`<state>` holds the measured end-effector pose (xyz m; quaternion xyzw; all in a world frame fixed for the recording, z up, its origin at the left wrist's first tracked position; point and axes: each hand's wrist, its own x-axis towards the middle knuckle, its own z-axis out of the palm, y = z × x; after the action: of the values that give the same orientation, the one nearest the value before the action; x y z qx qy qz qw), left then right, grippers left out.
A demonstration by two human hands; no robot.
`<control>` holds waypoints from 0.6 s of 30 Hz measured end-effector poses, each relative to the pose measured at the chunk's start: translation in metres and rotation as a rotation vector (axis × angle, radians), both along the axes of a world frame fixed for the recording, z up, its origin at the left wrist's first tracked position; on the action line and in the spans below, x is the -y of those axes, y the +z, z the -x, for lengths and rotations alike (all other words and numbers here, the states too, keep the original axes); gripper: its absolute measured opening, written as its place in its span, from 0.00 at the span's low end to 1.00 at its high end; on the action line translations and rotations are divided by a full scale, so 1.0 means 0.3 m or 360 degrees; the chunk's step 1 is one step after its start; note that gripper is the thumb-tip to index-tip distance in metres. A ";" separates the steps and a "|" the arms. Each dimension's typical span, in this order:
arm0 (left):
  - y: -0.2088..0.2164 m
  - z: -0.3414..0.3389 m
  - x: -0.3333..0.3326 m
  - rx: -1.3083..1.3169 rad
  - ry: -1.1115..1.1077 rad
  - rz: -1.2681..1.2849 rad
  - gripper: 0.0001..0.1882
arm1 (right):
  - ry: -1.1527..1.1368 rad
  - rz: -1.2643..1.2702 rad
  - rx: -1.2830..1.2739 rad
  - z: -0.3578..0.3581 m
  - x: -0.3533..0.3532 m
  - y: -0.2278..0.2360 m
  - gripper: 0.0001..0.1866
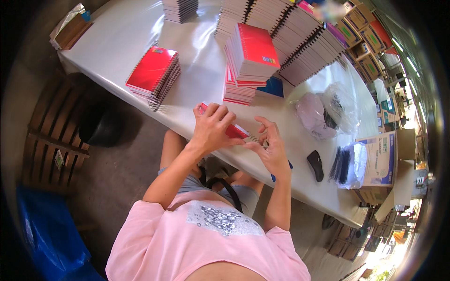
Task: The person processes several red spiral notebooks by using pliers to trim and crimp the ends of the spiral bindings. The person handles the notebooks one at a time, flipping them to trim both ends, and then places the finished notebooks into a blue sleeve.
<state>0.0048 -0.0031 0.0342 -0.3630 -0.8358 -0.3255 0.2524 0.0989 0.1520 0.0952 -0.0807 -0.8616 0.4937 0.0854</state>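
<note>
My left hand [211, 125] is wrapped over a red notebook [236, 131] at the near table edge, with the fingers on top and covering most of it. A wire spiral [253, 137] shows at the notebook's right end. My right hand [271, 147] is at that end, its thumb and bent fingers around the spiral; the exact contact is partly hidden. Two blue ends of some object [273, 178] peek out on either side of my right wrist, the rest covered. Left of my hands lies a stack of bound red notebooks [152, 70]. Beyond them rises a pile of red-covered notebooks [257, 44].
Tall stacks of black-bound books [300, 47] fill the table's back. To the right are a clear plastic bag [340, 105], a black case-like object [315, 166], dark spirals [344, 164] and a carton [378, 157]. A wooden pallet [51, 145] stands left of the white table [105, 51].
</note>
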 end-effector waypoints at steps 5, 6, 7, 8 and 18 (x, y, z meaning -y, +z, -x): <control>-0.016 -0.002 -0.008 -0.0026 -0.0067 0.0045 0.28 | 0.0289 -0.0144 -0.0094 -0.045 -0.061 -0.075 0.21; -0.013 -0.005 -0.006 0.0068 -0.0114 0.0072 0.28 | 0.0234 0.0000 0.0114 -0.059 -0.074 -0.082 0.22; -0.008 -0.006 -0.003 0.0159 -0.0155 0.0100 0.28 | 0.0054 -0.0116 0.0141 -0.074 -0.089 -0.068 0.20; -0.009 -0.002 -0.003 0.0162 -0.0171 0.0101 0.28 | -0.0140 -0.0241 0.0169 -0.098 -0.121 -0.048 0.19; 0.012 0.011 0.016 0.0092 -0.0297 -0.0093 0.30 | -0.1071 -0.0820 0.0620 -0.475 -0.638 -0.227 0.29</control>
<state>0.0014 -0.0078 0.0378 -0.4222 -0.7955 -0.3822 0.2071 0.2413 0.3433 0.0272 -0.4230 -0.8822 0.1841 0.0946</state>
